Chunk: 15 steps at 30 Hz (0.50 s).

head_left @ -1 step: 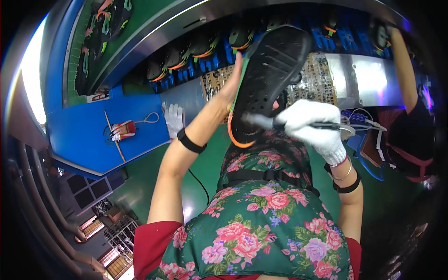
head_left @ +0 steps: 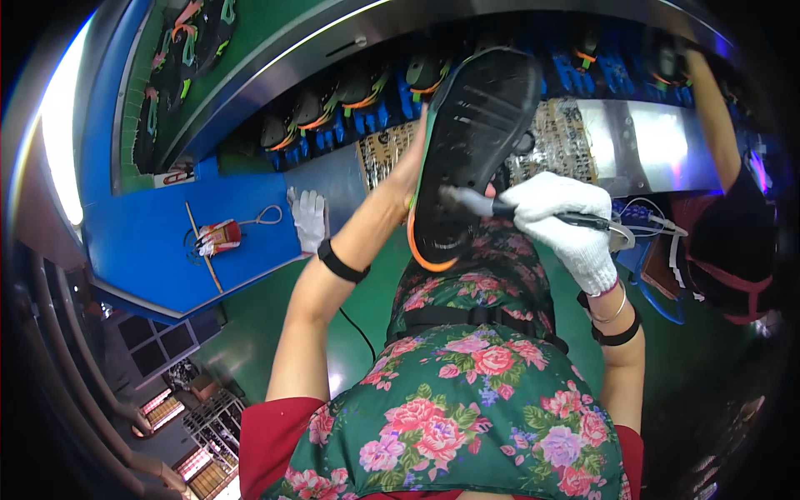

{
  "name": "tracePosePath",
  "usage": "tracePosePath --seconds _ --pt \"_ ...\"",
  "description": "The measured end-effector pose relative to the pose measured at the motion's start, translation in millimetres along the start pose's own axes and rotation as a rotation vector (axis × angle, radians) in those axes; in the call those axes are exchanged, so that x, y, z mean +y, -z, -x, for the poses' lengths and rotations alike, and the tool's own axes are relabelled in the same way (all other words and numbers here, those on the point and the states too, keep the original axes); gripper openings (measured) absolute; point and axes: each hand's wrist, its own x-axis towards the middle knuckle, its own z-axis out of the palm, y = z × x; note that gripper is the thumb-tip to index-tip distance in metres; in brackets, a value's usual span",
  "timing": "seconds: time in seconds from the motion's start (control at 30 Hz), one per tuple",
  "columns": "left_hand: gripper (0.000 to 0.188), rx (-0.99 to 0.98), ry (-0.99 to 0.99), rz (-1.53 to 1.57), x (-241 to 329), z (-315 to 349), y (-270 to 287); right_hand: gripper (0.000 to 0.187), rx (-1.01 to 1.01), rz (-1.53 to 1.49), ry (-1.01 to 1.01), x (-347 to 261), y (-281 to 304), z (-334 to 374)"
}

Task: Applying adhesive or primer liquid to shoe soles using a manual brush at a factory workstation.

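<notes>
My left hand (head_left: 408, 173), bare, grips the left side of a black shoe (head_left: 479, 117). Its fingers are mostly hidden behind the shoe. The shoe stands tilted, toe end away from me, its sole-shaped black face towards me with grooves and small holes. An orange edge curves round the near end and green shows along the left side. In a white knit glove, my right hand (head_left: 562, 217) is closed round the dark handle of a brush (head_left: 473, 201). The pale, slightly blurred brush tip is at the shoe's black face, in its nearer half.
Behind the shoe runs a metal ledge (head_left: 329, 171) partly covered with printed tape. Several shoes (head_left: 362, 87) stand on blue supports beyond it. On the left, a blue table (head_left: 142, 242) bears a red pot (head_left: 218, 237), a stick and a white glove (head_left: 309, 218). Another person's arm (head_left: 715, 117) reaches in at right.
The brush tip has shifted slightly farther from me and rightward over the shoe's face. The shoe has moved a little left, and my left thumb now shows less beside it.
</notes>
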Motion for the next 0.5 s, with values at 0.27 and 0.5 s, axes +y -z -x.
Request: tracePosePath --seconds 0.27,0.5 --pt "0.046 0.248 -0.2 -0.087 -59.6 27.8 -6.0 0.014 -0.003 0.52 0.192 -22.9 2.1 -12.4" --pt "0.044 0.018 -0.195 0.154 -69.1 54.8 31.1 0.026 -0.037 0.568 0.326 -31.6 -14.2 -3.4"
